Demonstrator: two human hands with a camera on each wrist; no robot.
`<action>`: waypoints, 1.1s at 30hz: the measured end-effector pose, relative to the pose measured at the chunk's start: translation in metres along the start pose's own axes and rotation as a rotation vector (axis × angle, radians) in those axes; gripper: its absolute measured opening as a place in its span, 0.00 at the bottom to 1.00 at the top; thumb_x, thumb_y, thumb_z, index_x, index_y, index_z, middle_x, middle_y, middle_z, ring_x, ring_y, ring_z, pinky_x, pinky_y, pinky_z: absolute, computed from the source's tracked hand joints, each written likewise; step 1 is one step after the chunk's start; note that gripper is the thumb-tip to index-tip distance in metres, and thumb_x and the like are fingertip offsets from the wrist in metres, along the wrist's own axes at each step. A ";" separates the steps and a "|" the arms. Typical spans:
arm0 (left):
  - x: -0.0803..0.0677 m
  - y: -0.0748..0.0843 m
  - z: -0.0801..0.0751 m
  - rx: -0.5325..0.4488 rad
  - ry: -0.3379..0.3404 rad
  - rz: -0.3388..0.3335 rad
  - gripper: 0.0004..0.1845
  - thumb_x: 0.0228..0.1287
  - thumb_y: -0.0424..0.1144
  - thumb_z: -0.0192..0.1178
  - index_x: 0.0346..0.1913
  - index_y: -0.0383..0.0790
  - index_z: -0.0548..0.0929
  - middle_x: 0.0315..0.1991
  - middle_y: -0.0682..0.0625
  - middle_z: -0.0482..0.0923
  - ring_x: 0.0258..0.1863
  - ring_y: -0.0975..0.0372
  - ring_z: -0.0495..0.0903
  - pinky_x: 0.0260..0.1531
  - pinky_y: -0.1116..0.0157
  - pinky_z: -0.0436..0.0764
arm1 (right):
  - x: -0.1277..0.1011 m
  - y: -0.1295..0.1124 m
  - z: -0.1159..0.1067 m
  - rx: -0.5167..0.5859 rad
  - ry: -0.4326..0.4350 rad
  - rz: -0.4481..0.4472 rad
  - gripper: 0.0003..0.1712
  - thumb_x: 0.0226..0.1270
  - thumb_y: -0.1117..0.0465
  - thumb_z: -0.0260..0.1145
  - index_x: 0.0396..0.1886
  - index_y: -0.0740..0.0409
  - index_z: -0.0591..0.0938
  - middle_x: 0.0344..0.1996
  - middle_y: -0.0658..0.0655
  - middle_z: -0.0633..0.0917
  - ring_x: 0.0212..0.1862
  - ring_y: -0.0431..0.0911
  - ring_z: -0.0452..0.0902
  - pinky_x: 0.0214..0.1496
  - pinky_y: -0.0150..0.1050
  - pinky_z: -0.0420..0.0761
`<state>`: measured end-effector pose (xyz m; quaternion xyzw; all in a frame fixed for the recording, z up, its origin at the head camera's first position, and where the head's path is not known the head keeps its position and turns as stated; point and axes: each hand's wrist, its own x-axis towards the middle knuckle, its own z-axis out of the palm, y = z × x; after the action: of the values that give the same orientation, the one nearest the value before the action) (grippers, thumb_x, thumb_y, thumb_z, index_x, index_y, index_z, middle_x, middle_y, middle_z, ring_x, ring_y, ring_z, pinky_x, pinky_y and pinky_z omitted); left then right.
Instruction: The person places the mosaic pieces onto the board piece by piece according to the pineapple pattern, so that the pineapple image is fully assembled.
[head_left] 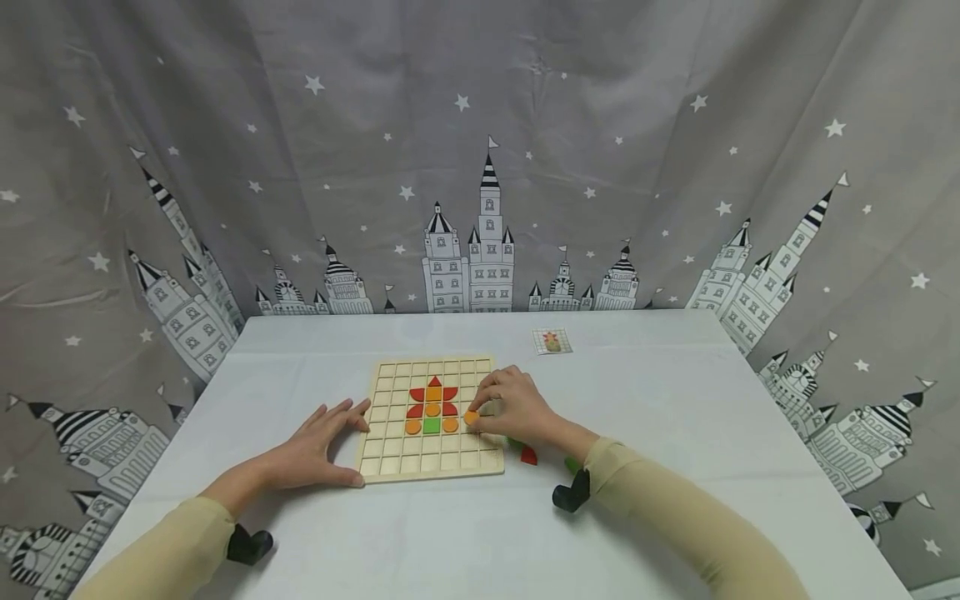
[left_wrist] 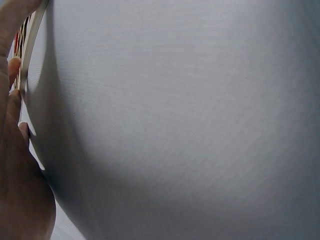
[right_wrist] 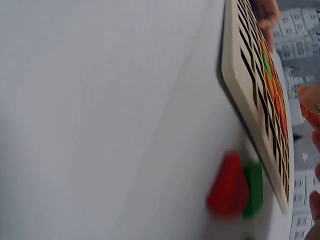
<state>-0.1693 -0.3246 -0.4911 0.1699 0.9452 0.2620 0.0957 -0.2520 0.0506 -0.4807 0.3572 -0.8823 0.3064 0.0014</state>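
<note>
A square wooden grid board [head_left: 390,465] lies on the table. On it stands a pattern: a red triangle [head_left: 435,382] at the far end, an orange square [head_left: 434,394], red leaf-like pieces [head_left: 451,409] on both sides, orange discs [head_left: 413,427] and a green square [head_left: 432,426]. My right hand [head_left: 517,406] pinches another orange disc [head_left: 471,417] between thumb and fingers, over the board's right part. At the board's left side my left hand [head_left: 315,446] is spread, thumb at the near corner and fingertips at the edge. Its wrist view shows mostly white cloth.
Right of the board lie a red piece [head_left: 528,455] and green pieces [head_left: 572,465], partly hidden by my right hand and forearm. A small picture card [head_left: 552,342] rests farther back. Behind the white table [head_left: 645,375] hangs a grey curtain [head_left: 570,150] with castles and stars.
</note>
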 end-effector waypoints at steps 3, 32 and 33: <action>-0.001 0.001 0.000 -0.002 0.001 -0.001 0.42 0.42 0.69 0.77 0.57 0.52 0.73 0.81 0.43 0.53 0.80 0.41 0.44 0.77 0.39 0.35 | 0.004 -0.010 0.009 0.001 -0.008 -0.035 0.08 0.60 0.48 0.77 0.37 0.42 0.91 0.48 0.42 0.81 0.55 0.43 0.68 0.57 0.46 0.69; 0.001 -0.002 0.000 -0.007 -0.002 0.021 0.43 0.42 0.68 0.77 0.58 0.52 0.73 0.81 0.44 0.53 0.80 0.42 0.44 0.77 0.40 0.35 | 0.017 -0.040 0.047 -0.147 -0.071 -0.127 0.07 0.63 0.45 0.74 0.39 0.36 0.91 0.48 0.39 0.80 0.54 0.41 0.67 0.61 0.42 0.69; 0.001 -0.002 0.000 -0.009 -0.003 0.021 0.43 0.42 0.68 0.77 0.58 0.52 0.73 0.81 0.44 0.53 0.80 0.42 0.44 0.77 0.40 0.35 | 0.017 -0.040 0.047 -0.144 -0.073 -0.123 0.07 0.63 0.45 0.74 0.39 0.36 0.91 0.48 0.39 0.80 0.55 0.41 0.67 0.61 0.42 0.68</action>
<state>-0.1708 -0.3261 -0.4924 0.1796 0.9421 0.2670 0.0950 -0.2293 -0.0081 -0.4931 0.4206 -0.8779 0.2283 0.0139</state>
